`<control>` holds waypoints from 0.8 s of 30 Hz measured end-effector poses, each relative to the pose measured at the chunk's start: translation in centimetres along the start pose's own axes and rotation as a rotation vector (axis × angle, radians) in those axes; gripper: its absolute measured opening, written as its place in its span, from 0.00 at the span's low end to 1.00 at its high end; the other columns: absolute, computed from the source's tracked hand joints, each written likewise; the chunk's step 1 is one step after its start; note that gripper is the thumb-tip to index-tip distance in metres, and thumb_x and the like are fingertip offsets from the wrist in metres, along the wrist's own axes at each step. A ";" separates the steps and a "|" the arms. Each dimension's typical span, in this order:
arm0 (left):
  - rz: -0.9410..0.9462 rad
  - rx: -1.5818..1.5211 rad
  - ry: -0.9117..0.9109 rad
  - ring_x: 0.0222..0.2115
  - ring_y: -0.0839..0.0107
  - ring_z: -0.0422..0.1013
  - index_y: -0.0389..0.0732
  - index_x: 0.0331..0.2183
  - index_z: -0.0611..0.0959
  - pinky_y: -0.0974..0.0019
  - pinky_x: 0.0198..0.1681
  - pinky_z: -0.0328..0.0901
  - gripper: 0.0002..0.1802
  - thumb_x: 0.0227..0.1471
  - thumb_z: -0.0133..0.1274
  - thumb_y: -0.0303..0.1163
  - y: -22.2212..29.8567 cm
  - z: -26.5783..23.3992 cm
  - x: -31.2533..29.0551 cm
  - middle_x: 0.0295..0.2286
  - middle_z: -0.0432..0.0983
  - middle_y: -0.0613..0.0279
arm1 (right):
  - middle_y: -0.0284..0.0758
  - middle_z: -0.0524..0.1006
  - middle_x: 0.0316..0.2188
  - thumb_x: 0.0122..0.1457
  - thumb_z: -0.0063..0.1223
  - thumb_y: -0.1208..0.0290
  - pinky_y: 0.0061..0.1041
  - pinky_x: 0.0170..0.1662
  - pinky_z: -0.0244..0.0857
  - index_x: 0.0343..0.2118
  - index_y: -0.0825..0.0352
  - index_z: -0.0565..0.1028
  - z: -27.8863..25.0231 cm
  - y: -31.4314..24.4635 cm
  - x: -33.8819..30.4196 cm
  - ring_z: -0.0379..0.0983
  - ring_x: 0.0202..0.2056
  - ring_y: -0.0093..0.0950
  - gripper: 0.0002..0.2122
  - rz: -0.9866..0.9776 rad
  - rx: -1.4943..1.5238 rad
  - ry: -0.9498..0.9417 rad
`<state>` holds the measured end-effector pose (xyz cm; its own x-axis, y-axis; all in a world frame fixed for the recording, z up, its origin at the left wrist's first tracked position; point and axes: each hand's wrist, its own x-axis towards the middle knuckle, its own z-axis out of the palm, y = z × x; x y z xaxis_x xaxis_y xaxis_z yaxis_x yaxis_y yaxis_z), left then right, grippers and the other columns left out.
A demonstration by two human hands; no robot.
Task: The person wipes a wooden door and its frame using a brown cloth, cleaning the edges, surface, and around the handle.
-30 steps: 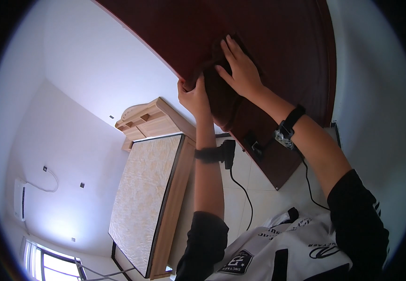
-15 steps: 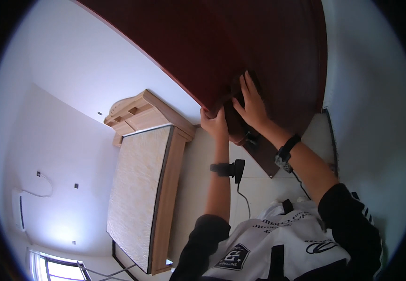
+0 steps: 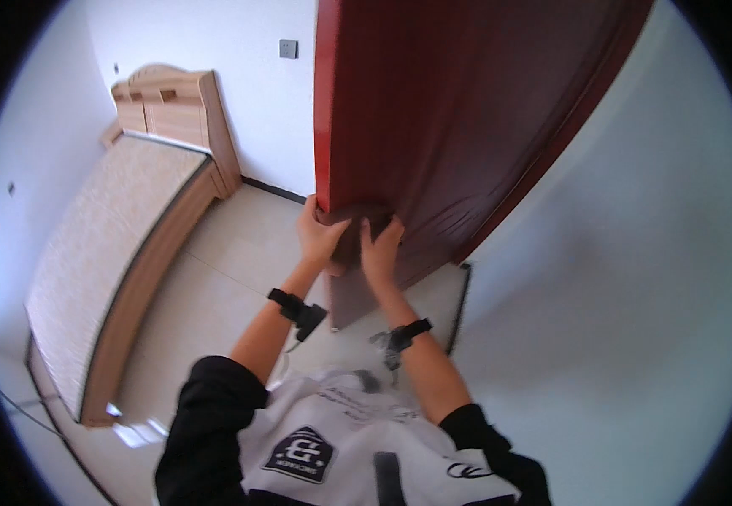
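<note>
A dark red door stands open in front of me. My left hand is wrapped round its near vertical edge, fingers going behind it and thumb on the front face. Close on its right, my right hand has its thumb and fingers bent on a dark brown, cloth-like piece lying against the door face. That piece is bunched between both hands, and the left thumb touches it. What lies under it is hidden.
At left is a wooden bed with a headboard and a bare pale mattress. A wall socket sits on the white wall behind the door. Another wall runs along my right, above pale floor tiles.
My view has turned, so door and bed stand more upright. The right hand, stretched out on the brown piece before, has bent its fingers and come closer to the left, which stays at the door edge.
</note>
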<state>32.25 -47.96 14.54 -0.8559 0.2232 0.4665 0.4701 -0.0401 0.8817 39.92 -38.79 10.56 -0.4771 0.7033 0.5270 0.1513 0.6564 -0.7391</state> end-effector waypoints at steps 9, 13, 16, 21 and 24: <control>0.022 -0.001 -0.073 0.33 0.56 0.70 0.38 0.33 0.74 0.64 0.36 0.64 0.24 0.29 0.63 0.31 3.5 0.1 -0.9 0.31 0.73 0.53 | 0.44 0.72 0.33 0.56 0.50 0.56 0.30 0.41 0.60 0.39 0.71 0.65 -4.0 0.4 0.4 0.68 0.36 0.36 0.20 0.305 0.230 -0.194; 0.004 0.052 -0.108 0.32 0.56 0.70 0.38 0.36 0.74 0.64 0.36 0.64 0.26 0.30 0.63 0.33 4.0 -0.2 -1.0 0.30 0.72 0.53 | 0.44 0.72 0.34 0.56 0.49 0.60 0.29 0.42 0.61 0.40 0.70 0.66 -3.9 2.8 0.3 0.69 0.37 0.35 0.17 0.225 0.240 -0.198; 0.083 0.123 -0.152 0.32 0.55 0.69 0.37 0.36 0.74 0.64 0.36 0.64 0.26 0.30 0.63 0.34 3.4 -0.5 -1.2 0.30 0.72 0.53 | 0.42 0.73 0.35 0.57 0.49 0.63 0.28 0.42 0.61 0.40 0.71 0.67 -3.8 4.1 -0.2 0.68 0.37 0.34 0.15 0.210 0.236 -0.164; 0.139 0.157 -0.268 0.35 0.64 0.71 0.37 0.39 0.71 0.66 0.39 0.64 0.28 0.30 0.61 0.26 3.2 -0.5 -1.2 0.31 0.72 0.55 | 0.39 0.73 0.35 0.56 0.50 0.68 0.27 0.44 0.61 0.39 0.71 0.69 -4.2 5.7 0.0 0.68 0.37 0.30 0.12 0.292 0.362 -0.098; 0.007 -0.298 -0.266 0.47 0.64 0.64 0.35 0.52 0.58 0.63 0.50 0.59 0.41 0.34 0.59 0.21 3.6 -0.2 -2.6 0.45 0.66 0.51 | 0.36 0.71 0.35 0.53 0.52 0.74 0.27 0.45 0.60 0.38 0.70 0.70 -6.0 0.6 2.2 0.67 0.38 0.28 0.10 0.243 0.365 0.007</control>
<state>36.12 -48.91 16.54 -0.7488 0.4643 0.4730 0.3594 -0.3152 0.8783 44.19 -35.26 13.80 -0.4594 0.8282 0.3209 -0.0575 0.3327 -0.9413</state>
